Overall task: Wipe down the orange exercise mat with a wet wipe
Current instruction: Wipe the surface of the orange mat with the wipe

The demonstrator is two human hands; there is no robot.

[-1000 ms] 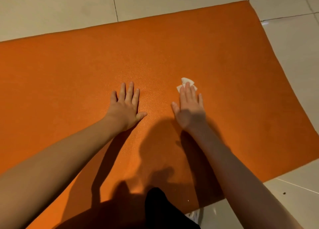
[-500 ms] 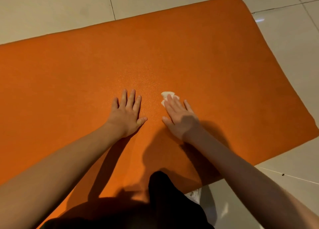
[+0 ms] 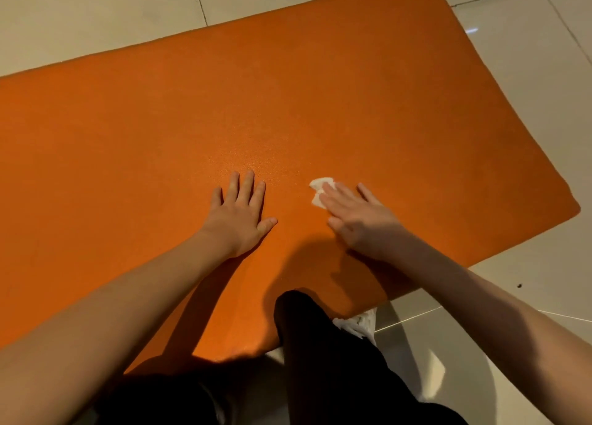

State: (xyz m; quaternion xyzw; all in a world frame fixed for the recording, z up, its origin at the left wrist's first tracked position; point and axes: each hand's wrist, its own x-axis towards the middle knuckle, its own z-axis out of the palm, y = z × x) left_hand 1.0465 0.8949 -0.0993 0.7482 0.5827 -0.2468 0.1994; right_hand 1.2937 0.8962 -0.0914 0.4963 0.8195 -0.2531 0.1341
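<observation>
Flat orange foam exercise mat (image 3: 320,104) lies on pale glossy floor tiles (image 3: 96,18), long axis running from left edge of view toward far right, right end visible. Small crumpled white wet wipe (image 3: 320,189) sits mid-mat under straight fingertips of right hand (image 3: 358,219), pressed flat, not gripped. Left hand (image 3: 240,216) rests palm-down beside it, fingers extended.

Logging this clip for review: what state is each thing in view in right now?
Orange rectangular exercise mat: unrolled, lying flat on the pale tiled floor.
White wet wipe: crumpled, pinned to the mat, partly hidden under fingers.
Left hand: flat, palm down on the mat, holding nothing.
Right hand: fingers straight, pressing the wipe down.
</observation>
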